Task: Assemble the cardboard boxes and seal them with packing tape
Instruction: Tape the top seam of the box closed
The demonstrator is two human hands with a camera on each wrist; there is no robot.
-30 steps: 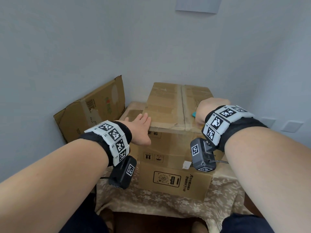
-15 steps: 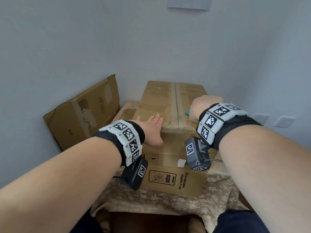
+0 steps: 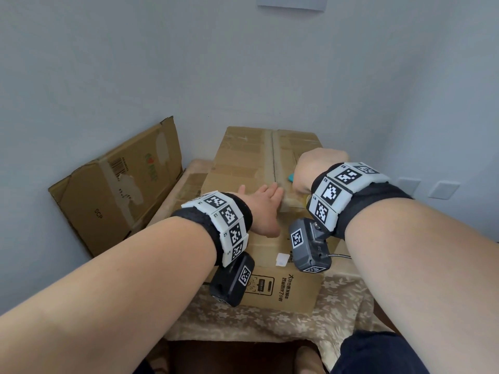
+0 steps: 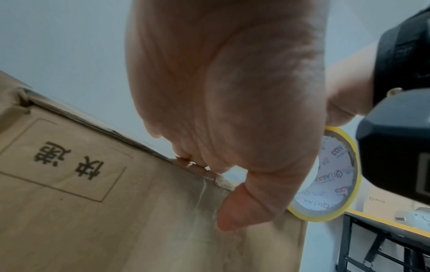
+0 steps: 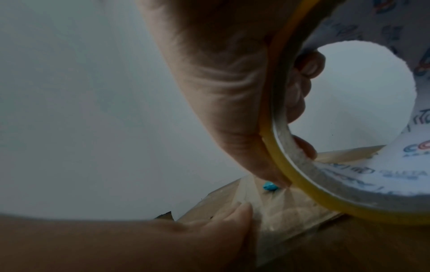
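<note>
Your left hand (image 3: 263, 209) lies flat, fingers straight, on the box (image 3: 243, 163); your right hand (image 3: 316, 168) grips the tape roll (image 5: 325, 165); ease that pressing and the strip probably wrinkles off the seam.

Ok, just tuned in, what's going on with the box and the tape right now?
A person is taping shut the closed cardboard box on the cloth-covered table. The right hand grips the tape roll at the near end of the top seam, tape running down onto the box. The left hand lies flat on the top edge, steadying it. A flattened box leans against the wall.
</note>
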